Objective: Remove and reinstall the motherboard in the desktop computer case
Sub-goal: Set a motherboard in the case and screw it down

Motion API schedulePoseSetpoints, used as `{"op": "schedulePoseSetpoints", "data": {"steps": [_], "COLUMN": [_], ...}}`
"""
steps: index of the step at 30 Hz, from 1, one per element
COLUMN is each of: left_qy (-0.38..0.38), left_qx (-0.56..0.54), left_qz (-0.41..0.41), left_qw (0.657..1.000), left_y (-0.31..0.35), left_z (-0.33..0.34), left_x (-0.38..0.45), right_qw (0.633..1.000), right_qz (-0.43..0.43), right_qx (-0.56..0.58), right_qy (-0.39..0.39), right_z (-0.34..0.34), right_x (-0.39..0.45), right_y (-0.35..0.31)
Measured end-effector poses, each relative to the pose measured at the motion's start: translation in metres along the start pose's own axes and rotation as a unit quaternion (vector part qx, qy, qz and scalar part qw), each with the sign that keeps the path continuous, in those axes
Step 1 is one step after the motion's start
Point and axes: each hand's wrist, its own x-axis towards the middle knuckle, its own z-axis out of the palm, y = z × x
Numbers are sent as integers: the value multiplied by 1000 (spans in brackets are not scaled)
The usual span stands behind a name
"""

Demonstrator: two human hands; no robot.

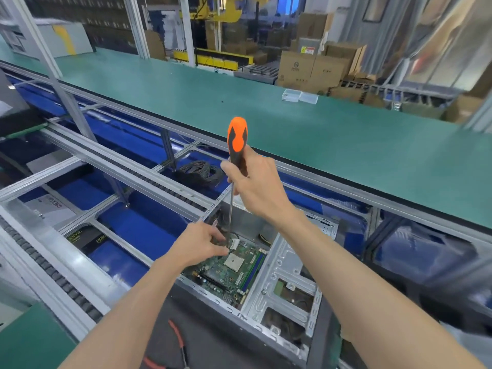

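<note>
Right hand [257, 182] grips screwdriver [237, 145] above motherboard [234, 272]; left hand [203, 243] pinches its tip.

Both bare forearms reached forward. The right hand [255, 182] was raised, fingers [231, 170] curled in a grip; the left hand [202, 243] sat lower, its fingers bent downward, pinching.

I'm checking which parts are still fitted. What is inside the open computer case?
Inside the computer case lies the green motherboard with its bare square socket. The left hand and the screwdriver tip cover its far corner, so any screw there is hidden.
</note>
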Motion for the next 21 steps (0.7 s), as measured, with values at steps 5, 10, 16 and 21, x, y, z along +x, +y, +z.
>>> {"op": "schedulePoseSetpoints", "data": {"steps": [5, 10, 16, 21], "left_qy": [-95, -49, -2, -31], "left_qx": [101, 44, 104, -30], "left_qz": [-24, -23, 27, -52], "left_qw": [990, 998, 994, 998], "left_y": [2, 11, 4, -5], "left_z": [33, 53, 67, 63], "left_x": [7, 19, 27, 19], "right_qw": [1000, 999, 998, 994], "right_qz": [13, 21, 13, -4], "right_qx": [3, 2, 7, -12], "right_qy": [27, 41, 57, 107], "right_z": [-21, -27, -28, -32], "right_x": [-1, -4, -5, 1], "right_y": [-5, -5, -8, -8]}}
